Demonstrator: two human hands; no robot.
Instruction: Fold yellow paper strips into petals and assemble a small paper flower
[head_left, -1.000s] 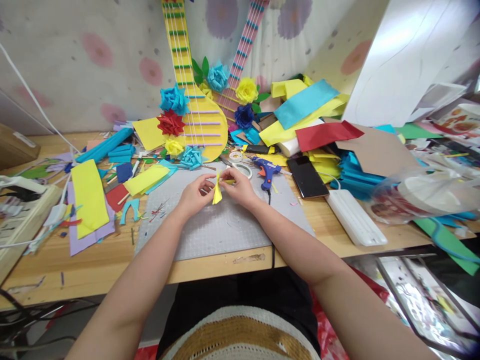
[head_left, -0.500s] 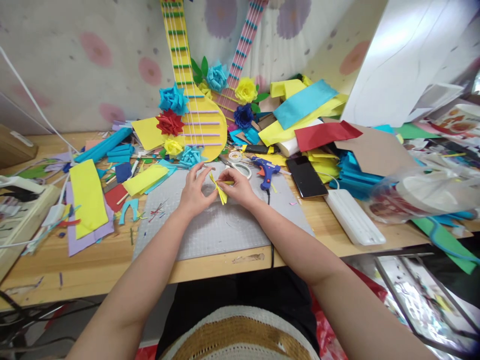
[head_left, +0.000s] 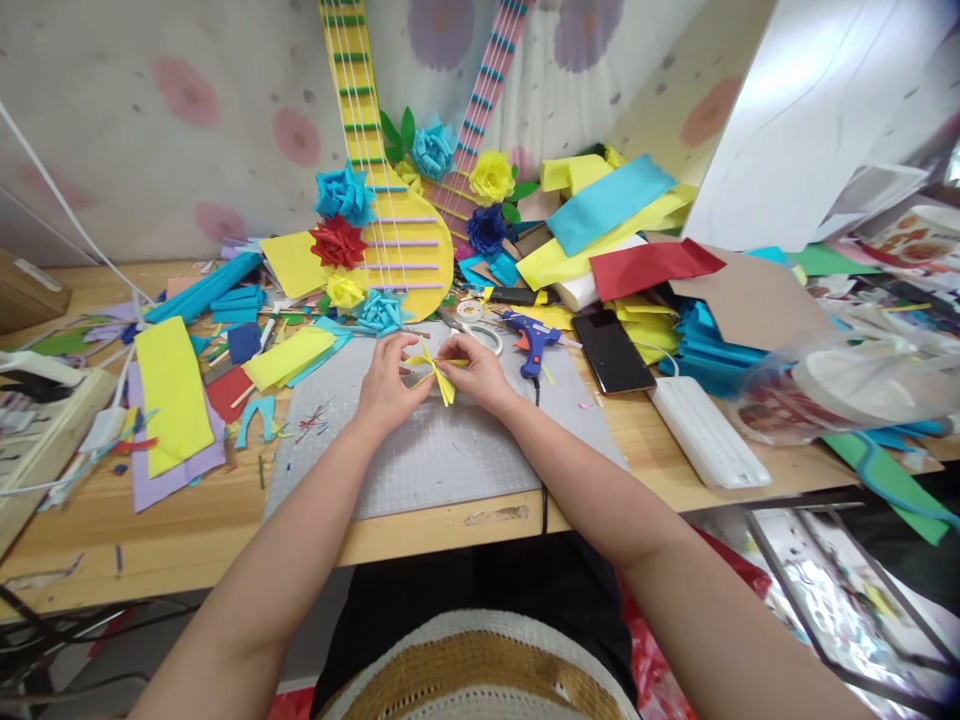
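Note:
Over the grey cutting mat (head_left: 450, 465), a small yellow paper flower (head_left: 445, 385) with several pointed petals is held between my two hands. My right hand (head_left: 472, 370) pinches it near its centre from the right. On the other side, my left hand (head_left: 390, 380) curls with thumb and fingers closed on a petal at its left. White-handled scissors (head_left: 491, 338) lie just behind my right hand. A blue hot glue gun (head_left: 534, 340) rests to the right of them.
Behind the mat stands a yellow paper guitar (head_left: 412, 250) with paper roses. A black phone (head_left: 613, 350) and a white power strip (head_left: 709, 430) lie on the right. Yellow paper strips (head_left: 174, 395) and scraps cover the left. Coloured paper (head_left: 611, 205) is heaped at back right.
The yellow flower has spread wider, with a petal now showing toward my left hand. My left fingers have closed in on it; my right hand stays nearly in place.

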